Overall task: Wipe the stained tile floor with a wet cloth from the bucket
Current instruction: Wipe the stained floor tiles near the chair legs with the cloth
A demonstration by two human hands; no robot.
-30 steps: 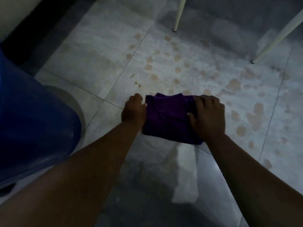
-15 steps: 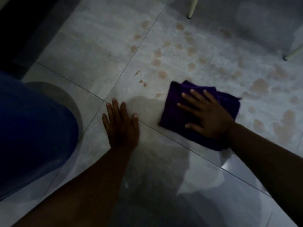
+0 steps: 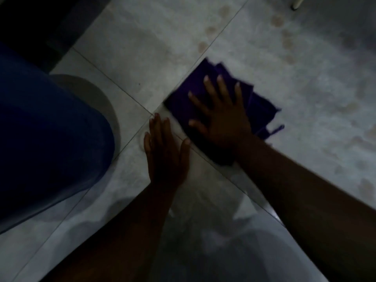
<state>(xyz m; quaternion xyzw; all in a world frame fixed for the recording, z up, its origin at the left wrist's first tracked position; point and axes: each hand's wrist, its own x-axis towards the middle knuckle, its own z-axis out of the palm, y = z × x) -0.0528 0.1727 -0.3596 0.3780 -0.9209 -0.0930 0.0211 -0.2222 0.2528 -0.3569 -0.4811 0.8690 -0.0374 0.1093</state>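
A folded purple cloth point(image 3: 261, 103) lies flat on the grey tile floor point(image 3: 138, 51), over a tile joint. My right hand point(image 3: 221, 119) presses down on it with the fingers spread. My left hand point(image 3: 164, 155) rests flat on the bare tile just left of the cloth, holding nothing. Brownish stain spots point(image 3: 286, 40) dot the tile beyond the cloth, and more stain spots point(image 3: 366, 188) lie to its right. The blue bucket point(image 3: 46, 139) stands at the left, close to my left arm.
A pale furniture leg point(image 3: 296, 3) touches the floor at the top right. A dark strip point(image 3: 40, 23) runs along the top left behind the bucket. The tile near my arms looks wet and shiny.
The cloth and my right hand have slid left, next to my left hand. A second ago both hands were on the cloth; my left hand now stays flat on the floor.
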